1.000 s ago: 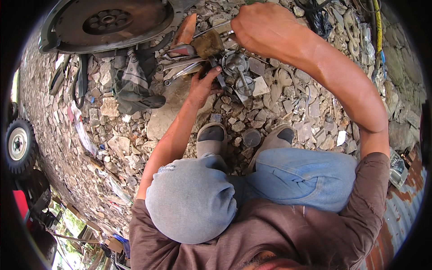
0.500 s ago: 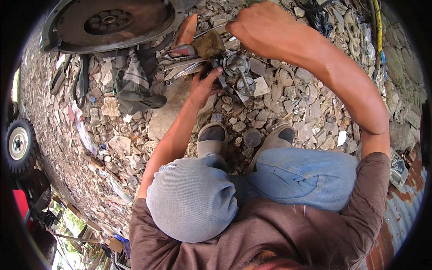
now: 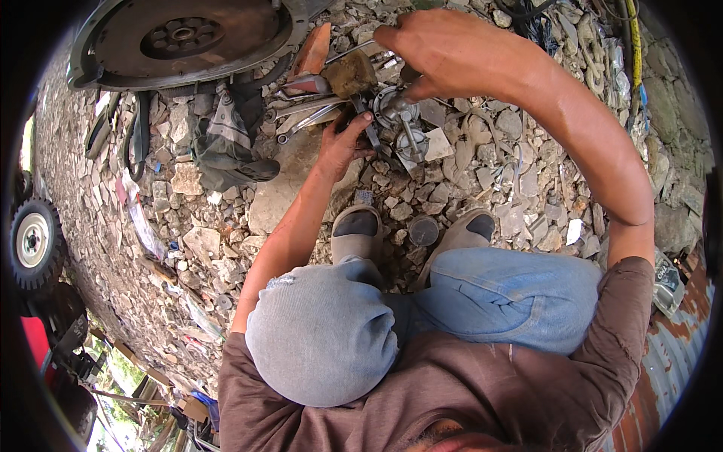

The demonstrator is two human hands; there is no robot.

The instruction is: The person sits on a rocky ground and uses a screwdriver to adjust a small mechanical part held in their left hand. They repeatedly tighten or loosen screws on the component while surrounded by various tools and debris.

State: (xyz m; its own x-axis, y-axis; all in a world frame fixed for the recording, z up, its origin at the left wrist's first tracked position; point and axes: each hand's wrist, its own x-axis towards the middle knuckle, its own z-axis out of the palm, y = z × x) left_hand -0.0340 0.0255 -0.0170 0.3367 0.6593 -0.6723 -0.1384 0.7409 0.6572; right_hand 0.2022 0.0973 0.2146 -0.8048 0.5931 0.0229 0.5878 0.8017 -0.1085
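Note:
My left hand [image 3: 340, 145] is closed around a dark metal part [image 3: 370, 132] beside a silver metal assembly [image 3: 413, 145]. My right hand [image 3: 431, 53] is above that assembly, its forefinger bent at the end of a thin metal rod [image 3: 352, 49] and its thumb lowered by the assembly's upper part; the other fingers are hidden, so I cannot tell whether it grips anything. A brown block [image 3: 348, 74], spanners [image 3: 305, 124] and an orange wedge-like piece [image 3: 312, 47] lie just left of the hands.
A large round metal housing [image 3: 113, 41] is at upper left, with a dark cloth [image 3: 226, 147] below it. Rubble surrounds my feet, with a small tin [image 3: 423, 230] between them. A wheel [image 3: 34, 242] stands far left; a yellow hose [image 3: 634, 53] and rusty corrugated sheet [image 3: 674, 354] are on the right.
My right hand has loosened from its earlier closed shape and moved slightly left, its thumb now lowered toward the silver assembly. My left hand is about the same.

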